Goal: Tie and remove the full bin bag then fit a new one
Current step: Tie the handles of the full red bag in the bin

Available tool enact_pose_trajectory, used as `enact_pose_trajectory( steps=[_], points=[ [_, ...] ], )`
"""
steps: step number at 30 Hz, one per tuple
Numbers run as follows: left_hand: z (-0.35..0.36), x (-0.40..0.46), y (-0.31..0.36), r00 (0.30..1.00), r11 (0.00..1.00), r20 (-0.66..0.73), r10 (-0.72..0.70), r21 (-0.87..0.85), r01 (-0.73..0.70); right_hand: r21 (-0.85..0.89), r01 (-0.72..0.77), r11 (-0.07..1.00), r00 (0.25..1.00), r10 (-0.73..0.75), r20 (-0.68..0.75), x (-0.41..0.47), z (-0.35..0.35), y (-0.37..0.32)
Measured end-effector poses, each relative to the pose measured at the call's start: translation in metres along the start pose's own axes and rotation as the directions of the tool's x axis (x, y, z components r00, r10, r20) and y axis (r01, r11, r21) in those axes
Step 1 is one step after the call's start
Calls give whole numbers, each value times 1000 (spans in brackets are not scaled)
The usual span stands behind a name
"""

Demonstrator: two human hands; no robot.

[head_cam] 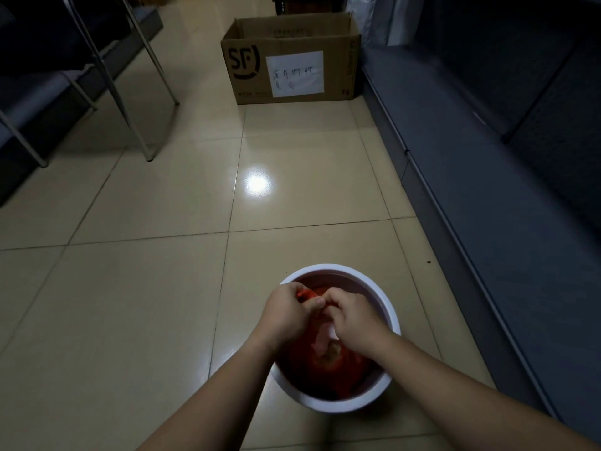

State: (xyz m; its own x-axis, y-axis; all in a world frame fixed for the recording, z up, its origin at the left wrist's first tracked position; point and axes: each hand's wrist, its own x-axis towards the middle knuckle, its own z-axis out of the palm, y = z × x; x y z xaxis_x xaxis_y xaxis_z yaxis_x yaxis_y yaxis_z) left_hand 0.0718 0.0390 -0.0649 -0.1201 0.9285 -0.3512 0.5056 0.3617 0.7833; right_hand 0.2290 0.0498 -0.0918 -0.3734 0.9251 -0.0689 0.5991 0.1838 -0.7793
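Note:
A round white bin [387, 304] stands on the tiled floor near the bottom centre. Inside it sits a red bin bag [328, 366] with pale rubbish showing through. Both hands are over the bin's far side, close together. My left hand [286, 312] is closed on a gathered red strip of the bag's top. My right hand [353, 319] is closed on the bag's other gathered end, its fingertips touching the left hand's. The knot area between the fingers is hidden.
A brown cardboard box [247, 83] with a white paper label stands open on the floor ahead. Metal chair legs [136, 102] and dark furniture fill the left. A dark grey sofa [507, 177] runs along the right. Beige tiles [146, 288] surround the bin.

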Motion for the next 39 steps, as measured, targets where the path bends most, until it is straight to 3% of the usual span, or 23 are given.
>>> enact_pose_trajectory(
  steps=[2,5,7,10,13,16,21,23,26,28,32,39],
  points=[
    [1,1,0,997,987,-13,75,143,-73,84,-106,991,994,102,49,1,-1,-4],
    [5,0,-1,995,979,-14,101,181,-97,167,-225,960,973,213,87,3,-4,-7],
    [8,0,-3,997,990,2,71,118,-71,233,-288,929,958,277,79,3,-6,-7],
    [13,-1,-8,997,987,37,-73,-141,78,261,-287,922,957,288,35,1,-8,-7],
    [16,1,-11,970,865,110,-215,-440,242,158,-83,984,983,108,-152,-10,-9,-7],
    [16,2,-10,942,774,193,-275,-537,336,-127,171,977,975,-187,-121,-22,-11,-2],
    [14,4,-7,931,691,253,-262,-624,364,-143,274,951,926,-301,-228,-13,-3,-5],
    [7,3,-9,950,747,213,-229,-587,312,-87,242,966,933,-257,-251,-10,-5,-5],
    [-4,0,-12,983,913,92,-156,-366,179,-10,139,990,953,-137,-271,-12,-16,1],
    [-12,-4,-14,993,972,-13,-117,-209,111,18,58,998,961,-51,-271,-18,-28,9],
    [-25,-11,-23,980,995,-174,-93,-63,83,-43,-107,993,959,92,-267,-33,-57,33],
    [-21,-16,-31,971,989,-226,-85,99,109,-74,-347,935,903,312,-296,-52,-61,46]
  ],
)
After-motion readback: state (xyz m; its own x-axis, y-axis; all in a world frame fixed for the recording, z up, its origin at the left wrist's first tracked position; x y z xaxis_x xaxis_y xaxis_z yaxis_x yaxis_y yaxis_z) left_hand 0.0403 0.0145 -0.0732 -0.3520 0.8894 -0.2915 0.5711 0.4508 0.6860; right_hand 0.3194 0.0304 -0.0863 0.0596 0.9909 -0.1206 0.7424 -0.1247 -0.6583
